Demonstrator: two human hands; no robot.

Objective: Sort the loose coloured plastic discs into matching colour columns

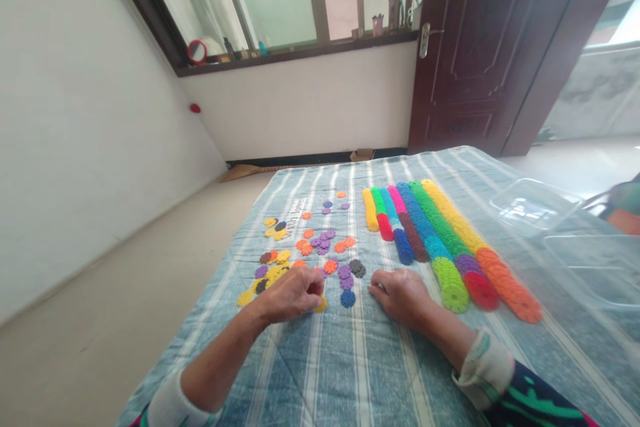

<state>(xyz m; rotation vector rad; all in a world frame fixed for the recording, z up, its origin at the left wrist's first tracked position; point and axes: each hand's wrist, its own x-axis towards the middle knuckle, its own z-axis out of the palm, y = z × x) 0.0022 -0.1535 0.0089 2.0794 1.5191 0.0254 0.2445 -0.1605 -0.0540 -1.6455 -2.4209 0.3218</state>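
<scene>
My left hand (296, 293) is closed in a pinch over the scattered discs, a yellow notched disc (321, 305) at its fingertips. Beside it lie a pile of yellow discs (275, 273), an orange disc (331, 267), purple discs (345, 276) and a blue disc (348, 298). Just right of the black discs (357, 268), my right hand (401, 293) rests low with curled fingers; whatever they hold, if anything, is hidden. Further right, overlapping discs form several long rows, among them a green row (440, 221) and a yellow row (450, 217) ending in orange discs (510, 287).
A striped blue cloth (320, 373) covers the surface. Clear plastic containers (537, 203) stand at the right edge. Beyond are a windowsill (300, 53) with small items, a thermos (395, 7) and a dark red door (480, 47). Printed lettering shows on the cloth.
</scene>
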